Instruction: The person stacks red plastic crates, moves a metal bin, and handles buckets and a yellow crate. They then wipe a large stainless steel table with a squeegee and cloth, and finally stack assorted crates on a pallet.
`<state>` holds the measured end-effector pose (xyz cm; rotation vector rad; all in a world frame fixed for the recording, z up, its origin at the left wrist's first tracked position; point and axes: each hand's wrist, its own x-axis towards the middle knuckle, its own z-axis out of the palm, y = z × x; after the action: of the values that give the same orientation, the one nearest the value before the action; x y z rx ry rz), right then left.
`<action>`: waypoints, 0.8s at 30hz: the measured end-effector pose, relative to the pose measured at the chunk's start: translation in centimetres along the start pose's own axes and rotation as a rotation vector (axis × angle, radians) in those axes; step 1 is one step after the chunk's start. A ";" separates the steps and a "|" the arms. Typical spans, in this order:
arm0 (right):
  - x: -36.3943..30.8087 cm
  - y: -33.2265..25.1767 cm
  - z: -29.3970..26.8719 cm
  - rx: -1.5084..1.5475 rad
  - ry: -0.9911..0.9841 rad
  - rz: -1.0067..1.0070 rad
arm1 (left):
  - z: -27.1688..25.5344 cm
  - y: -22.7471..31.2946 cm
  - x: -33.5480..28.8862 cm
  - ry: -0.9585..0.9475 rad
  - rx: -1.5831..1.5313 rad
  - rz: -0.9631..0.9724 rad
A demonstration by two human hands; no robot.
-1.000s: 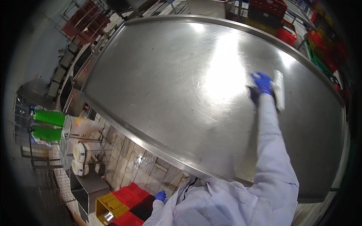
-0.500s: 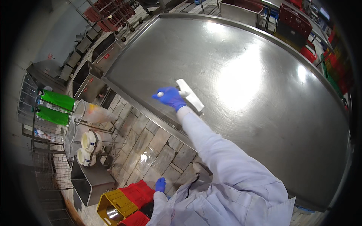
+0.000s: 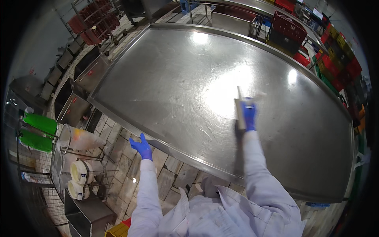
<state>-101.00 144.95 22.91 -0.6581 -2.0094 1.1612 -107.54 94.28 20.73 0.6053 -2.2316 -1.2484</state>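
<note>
My right hand (image 3: 250, 118), in a blue glove, is closed around the handle of a white squeegee (image 3: 239, 113). It is over the right-centre of a large stainless steel table (image 3: 158, 79); motion smears the squeegee, and whether its blade touches the steel I cannot tell. Faint wet streaks show on the tabletop, beside a bright glare. My left hand (image 3: 142, 147), gloved in blue as well, holds nothing. Its fingers are spread beside the table's near left edge, over the tiled floor; I cannot tell whether they touch the rim.
A raised rim (image 3: 189, 158) borders the table. To the left are steel bins (image 3: 71, 98), a rack with green aprons (image 3: 39, 123) and white buckets (image 3: 79, 172). Stacked red crates (image 3: 289, 28) and a steel tub (image 3: 233, 21) stand beyond the far edge. A yellow crate (image 3: 117, 230) lies low at left.
My right hand has swung rightward with the squeegee, from the table's left side, and the blade has turned. My left hand has risen from low by my body to the table's edge, fingers spreading.
</note>
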 end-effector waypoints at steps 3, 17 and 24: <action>3.9 5.7 -16.3 -0.267 0.305 0.158 | 1.2 -1.6 5.6 -0.052 0.106 -0.043; 20.8 7.5 -13.7 -0.770 0.485 0.141 | 3.2 -3.9 7.7 -0.076 -0.022 -0.121; 21.5 -1.9 29.2 -0.467 -0.105 -0.351 | 3.6 -3.5 7.7 -0.138 -0.021 -0.128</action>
<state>-137.25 144.34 21.63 -0.4411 -2.3924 0.5322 -115.20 90.31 17.72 0.6819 -2.3196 -1.4141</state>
